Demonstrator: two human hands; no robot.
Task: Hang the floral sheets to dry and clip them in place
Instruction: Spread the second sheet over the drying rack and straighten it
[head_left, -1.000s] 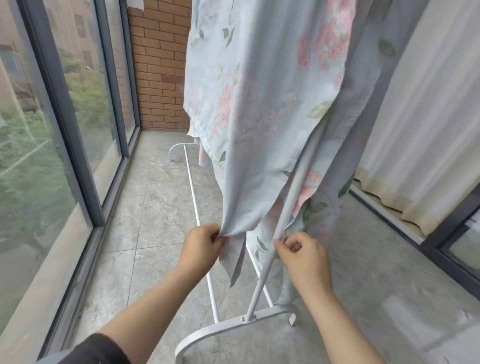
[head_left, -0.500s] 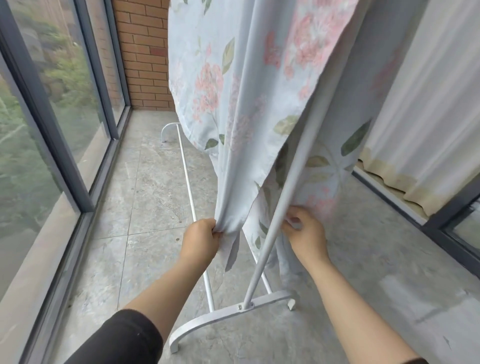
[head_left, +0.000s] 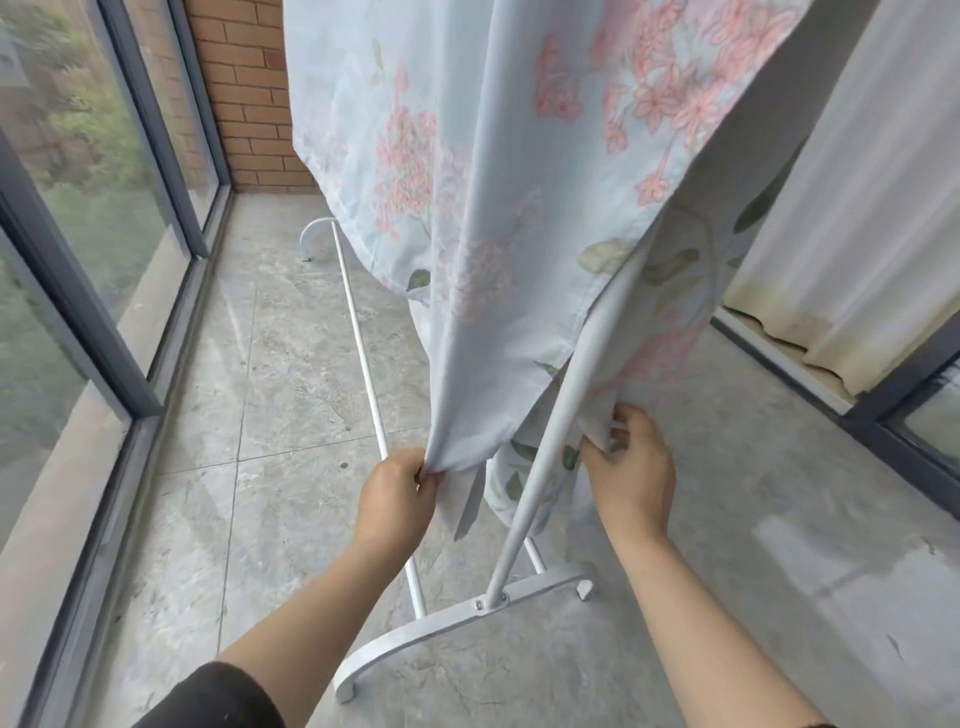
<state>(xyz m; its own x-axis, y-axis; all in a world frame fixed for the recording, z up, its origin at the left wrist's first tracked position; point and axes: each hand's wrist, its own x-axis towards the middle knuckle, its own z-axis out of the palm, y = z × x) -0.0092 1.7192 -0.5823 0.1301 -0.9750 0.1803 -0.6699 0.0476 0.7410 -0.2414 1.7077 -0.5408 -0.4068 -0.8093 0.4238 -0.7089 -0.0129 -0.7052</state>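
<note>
Floor (head_left: 291, 364) is waiting under the post (head_left: 561, 415); either side, your left hand (head_left: 397, 499) and right hand (head_left: 631, 478) fingers are clamping the sheet (head_left: 493, 208), so uneven tugging is risking sliding it off.

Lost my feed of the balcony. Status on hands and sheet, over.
Left hand pinches lower edge of floral sheet. Right hand grips its fabric right of rack upright. Upright stands between hands; no clips in view.

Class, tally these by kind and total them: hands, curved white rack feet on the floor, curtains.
Hands: 2, left hand and right hand, both gripping floral fabric
Curved rack feet: 2, near foot and far foot
Curtains: 1, white curtain
Total: 5
</note>
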